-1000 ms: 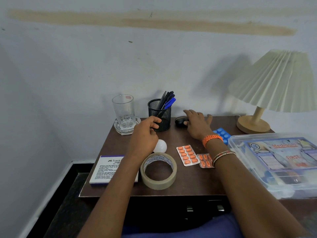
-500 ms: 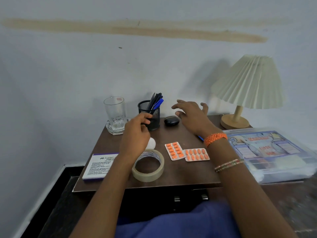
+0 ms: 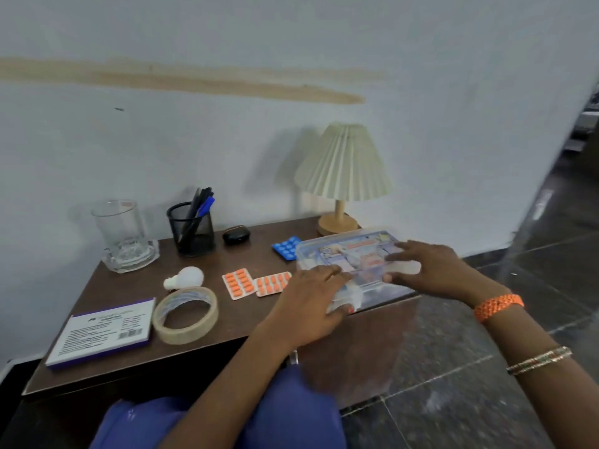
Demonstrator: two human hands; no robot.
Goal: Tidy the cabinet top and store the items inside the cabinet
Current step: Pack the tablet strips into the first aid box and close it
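Observation:
A clear plastic first-aid box (image 3: 356,251) lies at the right end of the brown cabinet top (image 3: 243,319), overhanging its right edge. My left hand (image 3: 308,303) grips the box's near left corner, fingers on the lid. My right hand (image 3: 431,270) holds its right side, fingers spread over the lid and thumb at the near edge. Left of the box lie two orange blister packs (image 3: 238,282) and a blue one (image 3: 287,247). A white bulb (image 3: 184,277), a tape roll (image 3: 184,314) and a flat white and purple box (image 3: 103,332) lie further left.
Along the back wall stand a glass (image 3: 120,228) in a glass ashtray (image 3: 129,257), a black mesh pen holder (image 3: 191,228), a small black case (image 3: 236,234) and a pleated lamp (image 3: 342,163). Dark tiled floor lies to the right of the cabinet.
Both hands left the pen holder and the black case and moved right onto the first-aid box. The view swung right.

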